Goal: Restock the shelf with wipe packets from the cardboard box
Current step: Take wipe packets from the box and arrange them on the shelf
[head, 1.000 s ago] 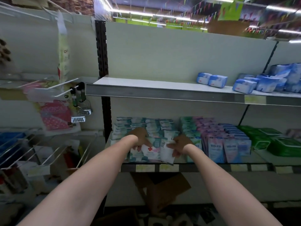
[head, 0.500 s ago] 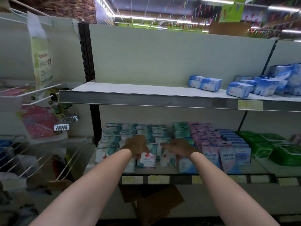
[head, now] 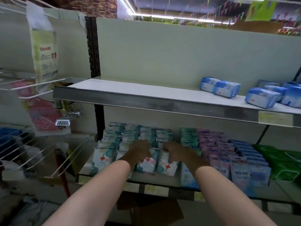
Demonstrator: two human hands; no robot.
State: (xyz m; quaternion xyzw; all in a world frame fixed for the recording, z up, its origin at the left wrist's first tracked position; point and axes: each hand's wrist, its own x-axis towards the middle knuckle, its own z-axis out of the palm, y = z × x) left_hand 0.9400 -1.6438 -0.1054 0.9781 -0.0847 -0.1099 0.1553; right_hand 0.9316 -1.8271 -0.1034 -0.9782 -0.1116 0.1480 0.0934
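Head view: in the lower middle of the frame, the left hand [head: 140, 151] and right hand [head: 180, 153] sit side by side, fingers curled on the red-cross wipe packets [head: 147, 163] standing at the front of the lower shelf [head: 156, 178], with the cardboard box [head: 153, 211] below.

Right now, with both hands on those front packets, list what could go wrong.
1. The left hand and right hand press on upright red-cross wipe packets near the lower shelf's front edge; a nudge could tip one off.
2. The leftmost packet stands apart and leaning, so it may topple.
3. The pink packets sit close beside the right hand and could get knocked.
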